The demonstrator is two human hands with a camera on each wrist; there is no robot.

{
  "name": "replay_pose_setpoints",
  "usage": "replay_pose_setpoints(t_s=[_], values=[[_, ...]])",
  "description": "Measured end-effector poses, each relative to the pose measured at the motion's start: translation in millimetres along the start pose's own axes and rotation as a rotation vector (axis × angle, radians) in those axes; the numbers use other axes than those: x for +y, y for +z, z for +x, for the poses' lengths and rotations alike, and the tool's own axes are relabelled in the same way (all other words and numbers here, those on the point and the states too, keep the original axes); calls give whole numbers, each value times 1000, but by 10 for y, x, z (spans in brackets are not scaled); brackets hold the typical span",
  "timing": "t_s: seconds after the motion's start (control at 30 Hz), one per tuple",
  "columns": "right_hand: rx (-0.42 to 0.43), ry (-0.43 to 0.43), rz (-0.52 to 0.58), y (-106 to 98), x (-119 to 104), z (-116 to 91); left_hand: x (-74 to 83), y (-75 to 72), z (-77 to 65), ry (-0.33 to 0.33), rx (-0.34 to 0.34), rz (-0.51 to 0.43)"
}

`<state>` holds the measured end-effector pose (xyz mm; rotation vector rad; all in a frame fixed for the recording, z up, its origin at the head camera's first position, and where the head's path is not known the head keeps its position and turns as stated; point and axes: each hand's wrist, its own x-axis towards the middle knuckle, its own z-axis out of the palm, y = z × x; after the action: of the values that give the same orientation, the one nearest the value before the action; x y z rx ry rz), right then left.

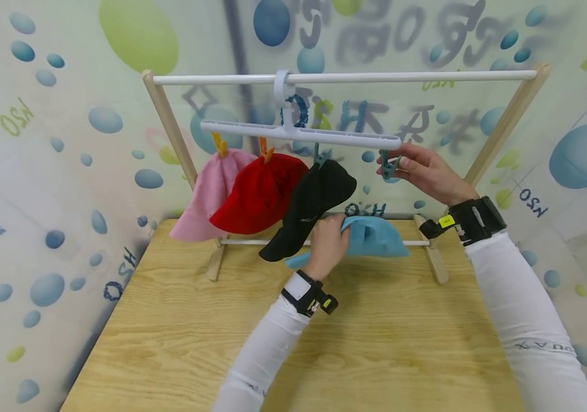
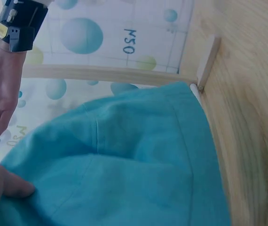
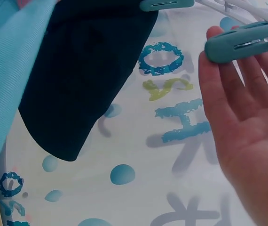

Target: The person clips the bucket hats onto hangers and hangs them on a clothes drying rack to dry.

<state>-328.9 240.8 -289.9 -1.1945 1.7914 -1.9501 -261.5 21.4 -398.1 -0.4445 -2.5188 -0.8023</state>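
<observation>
My left hand [image 1: 328,240] grips a light blue bucket hat [image 1: 375,237] by its upper left part, below the white hanger [image 1: 293,133]; its thumb presses on the cloth in the left wrist view. At the hanger's right end, my right hand [image 1: 429,171] pinches a dark green clip [image 1: 389,166] between thumb and fingers. In the right wrist view this clip [image 3: 242,43] lies across the fingertips, with no cloth in it. A black bucket hat [image 1: 314,200] hangs from another green clip [image 1: 320,155], just left of the blue one.
Orange clips hold a red hat [image 1: 262,191] and a pink hat [image 1: 208,200] at the hanger's left. The hanger hooks over the white top bar [image 1: 401,76] of a rack with wooden legs [image 1: 504,126], standing on a wooden table [image 1: 375,343] before a patterned wall.
</observation>
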Motion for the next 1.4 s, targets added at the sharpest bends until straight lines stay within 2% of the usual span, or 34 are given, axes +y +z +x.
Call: replay_pose_setpoints(t_s=[0.2,0.37,0.5,0.7,0.93,1.23,1.4], values=[[-41,-15,21,28,-26,1,46,-13,82,-57,27,-42],[-56,2,0,37,-49,17,60,-54,161,-75,-6,-95],[-62,27,-30,38,-58,30,82,-104,241,-120,-37,-125],[-92,26,-9,50,-51,57,105,-133,315,-166,-55,-183],[-71,61,-58,86,-11,80,136,-162,361,-149,-68,-225],[-93,40,-68,96,39,119,152,-207,454,-100,-199,-279],[-87,37,-85,109,50,139,184,-261,511,-70,-233,-321]])
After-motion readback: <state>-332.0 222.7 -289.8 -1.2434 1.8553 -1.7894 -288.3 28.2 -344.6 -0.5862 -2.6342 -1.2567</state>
